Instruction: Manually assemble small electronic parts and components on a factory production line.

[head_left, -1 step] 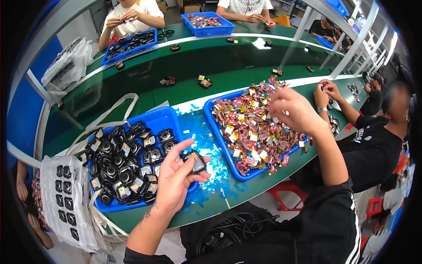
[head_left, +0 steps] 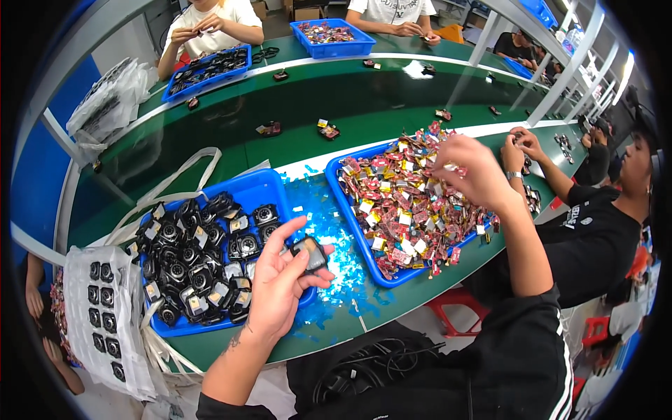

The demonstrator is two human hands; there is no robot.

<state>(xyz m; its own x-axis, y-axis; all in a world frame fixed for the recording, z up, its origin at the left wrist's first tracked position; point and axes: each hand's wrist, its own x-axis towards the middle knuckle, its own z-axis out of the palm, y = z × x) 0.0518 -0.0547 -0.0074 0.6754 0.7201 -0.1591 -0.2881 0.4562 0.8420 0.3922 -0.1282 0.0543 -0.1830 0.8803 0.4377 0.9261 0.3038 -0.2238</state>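
L hand (head_left: pixel 276 283) clamped on a blk casing (head_left: pixel 313 254), thumb & fingers at its edges, held up btwn two blue trays: L tray (head_left: pixel 262 183) full of blk parts (head_left: pixel 199 280), R tray (head_left: pixel 383 278) heaped w/ red boards (head_left: pixel 413 217). R hand (head_left: pixel 476 171) over the heap, fingers bent, can't tell if they pinch anything. Blue bits (head_left: pixel 308 203) on green table (head_left: pixel 336 323) btwn trays

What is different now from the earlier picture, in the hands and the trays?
The right hand has shifted slightly up and rightward over the red pieces; whether it grips one is too blurred to tell. The left hand still holds the black case, and the near blue trays stayed put.
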